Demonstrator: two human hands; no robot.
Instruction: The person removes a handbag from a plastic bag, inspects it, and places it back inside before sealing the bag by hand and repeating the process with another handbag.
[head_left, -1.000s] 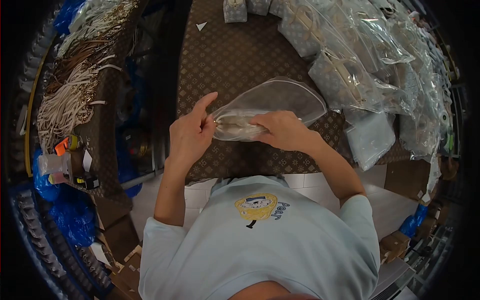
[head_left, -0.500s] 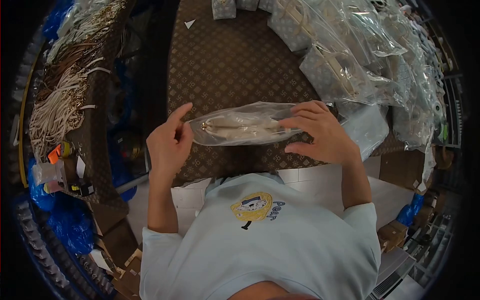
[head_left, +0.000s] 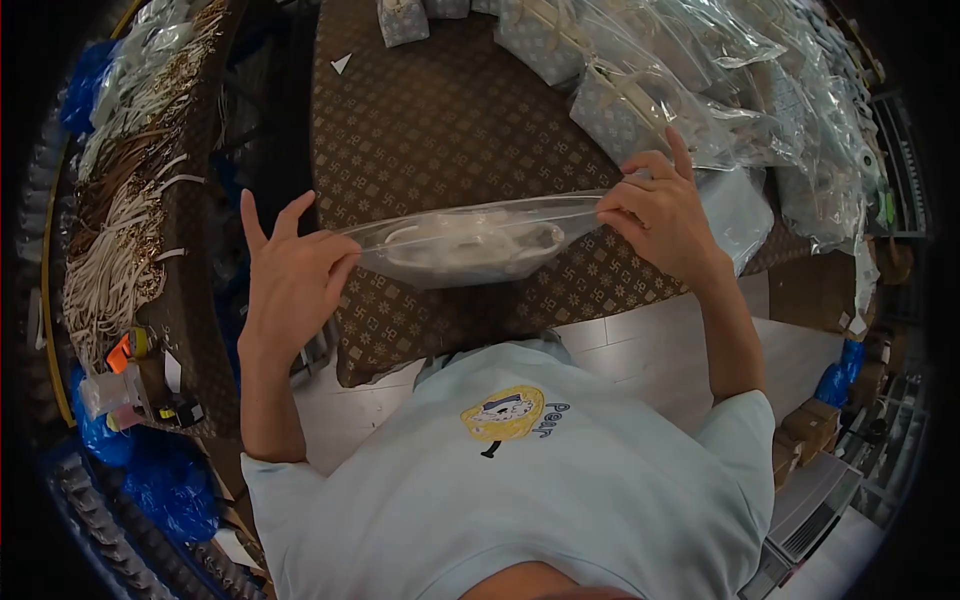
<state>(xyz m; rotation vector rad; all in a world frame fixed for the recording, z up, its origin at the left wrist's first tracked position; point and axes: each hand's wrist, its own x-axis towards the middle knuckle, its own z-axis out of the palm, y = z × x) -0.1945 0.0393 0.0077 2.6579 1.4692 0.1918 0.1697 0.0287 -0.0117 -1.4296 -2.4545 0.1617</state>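
A clear plastic bag [head_left: 470,243] with a coiled cream strap inside is stretched level between both hands, just above the brown patterned table [head_left: 450,120]. My left hand [head_left: 290,275] pinches the bag's left end with thumb and forefinger, the other fingers spread. My right hand [head_left: 660,215] pinches the bag's right end along its top edge.
A pile of bagged grey patterned pouches [head_left: 660,90] fills the table's back right. A side bench on the left carries bundles of white and brown straps [head_left: 120,220] and small tools [head_left: 130,385]. Blue plastic bags [head_left: 160,480] and cardboard lie on the floor at the left.
Both hands moved apart and lifted the bag off the table, pulling it flat between them. The right hand went from resting on the bag to pinching its right end.
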